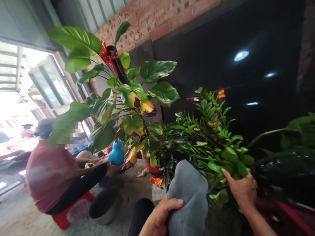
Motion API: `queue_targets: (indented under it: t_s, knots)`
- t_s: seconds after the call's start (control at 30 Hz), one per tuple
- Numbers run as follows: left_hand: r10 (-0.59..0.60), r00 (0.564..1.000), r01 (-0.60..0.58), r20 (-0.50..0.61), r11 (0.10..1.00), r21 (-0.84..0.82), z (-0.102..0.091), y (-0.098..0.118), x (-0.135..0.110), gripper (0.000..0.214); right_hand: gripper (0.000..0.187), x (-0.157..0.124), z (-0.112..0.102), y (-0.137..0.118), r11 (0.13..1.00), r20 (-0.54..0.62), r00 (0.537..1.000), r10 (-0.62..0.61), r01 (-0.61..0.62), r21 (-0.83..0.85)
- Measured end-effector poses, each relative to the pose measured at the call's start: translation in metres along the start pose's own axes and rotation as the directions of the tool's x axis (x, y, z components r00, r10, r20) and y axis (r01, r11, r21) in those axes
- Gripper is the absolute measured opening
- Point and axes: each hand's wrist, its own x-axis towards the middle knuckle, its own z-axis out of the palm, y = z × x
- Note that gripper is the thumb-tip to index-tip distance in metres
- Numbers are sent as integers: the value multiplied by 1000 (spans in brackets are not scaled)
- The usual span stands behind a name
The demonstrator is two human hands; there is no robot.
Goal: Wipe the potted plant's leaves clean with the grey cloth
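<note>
Bare brick (137,23) tops a glossy dark panel (209,62) with lights reflected in it; concrete floor (134,172) runs to its foot. Writing: one white card (157,194), near the floor's wall-side edge, carries dark printed characters, too small to read; a glittering orange-red piece (157,181) adjoins its top. Grey cloth (189,193) is in the left hand (161,213), gripped with thumb on its face, in front of the leafy plant (221,152). Right hand (243,190) is among that plant's leaves, thumb extended against the foliage; whether it pinches a leaf cannot be told. Adjacent, a large-leaved plant (133,123) shows yellowed, browned leaves. Toward the floor's doorway edge, a person in a pinkish shirt (49,172) sits on a red stool (61,220), hands at a blue gourd-shaped object (116,154); a dark basin (105,208) stands beside.
</note>
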Motion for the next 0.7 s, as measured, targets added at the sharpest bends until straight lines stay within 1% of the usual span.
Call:
queue_targets:
  t_s: [0.03,0.07,0.17,0.27,0.33,0.37,0.43,0.5,0.53,0.57,0.6,0.63,0.7]
  knots:
    - [-6,1000,6,-4,1000,-6,0,-4,0,58,68,-1,-3,-4,997,-23,998,-63,62,-48]
    - [-11,1000,11,-2,1000,-14,0,-7,1,58,63,-2,-5,-8,990,-23,993,-119,117,-73]
    - [1,998,3,59,998,-63,4,-18,3,60,40,-8,-9,-17,970,36,971,-237,238,-51]
    - [21,991,-10,131,997,-80,9,-26,3,58,29,-11,-11,-21,958,101,953,-285,285,18]
    - [29,989,-20,144,998,-66,11,-30,3,58,27,-12,-16,-24,964,141,953,-266,259,67]
    - [36,989,-27,144,998,-65,11,-32,3,58,27,-13,-19,-27,971,156,960,-234,221,96]
    - [64,987,-54,146,996,-70,13,-36,5,59,30,-16,-29,-33,978,177,976,-126,92,188]
    - [88,988,-79,128,994,-78,16,-39,6,58,35,-24,-41,-38,946,202,979,11,-76,315]
    - [96,989,-87,113,993,-81,18,-40,7,59,38,-31,-48,-38,914,232,970,78,-162,372]
    - [99,990,-90,97,992,-85,21,-41,8,59,41,-39,-55,-37,874,285,949,135,-250,416]
    - [101,992,-94,81,991,-90,25,-43,8,61,43,-49,-61,-34,830,360,917,171,-331,449]
    - [105,992,-98,70,991,-95,29,-44,9,62,45,-61,-67,-29,787,439,880,183,-399,470]
    - [123,989,-116,81,989,-89,38,-48,10,66,46,-84,-77,-16,722,567,807,165,-490,487]
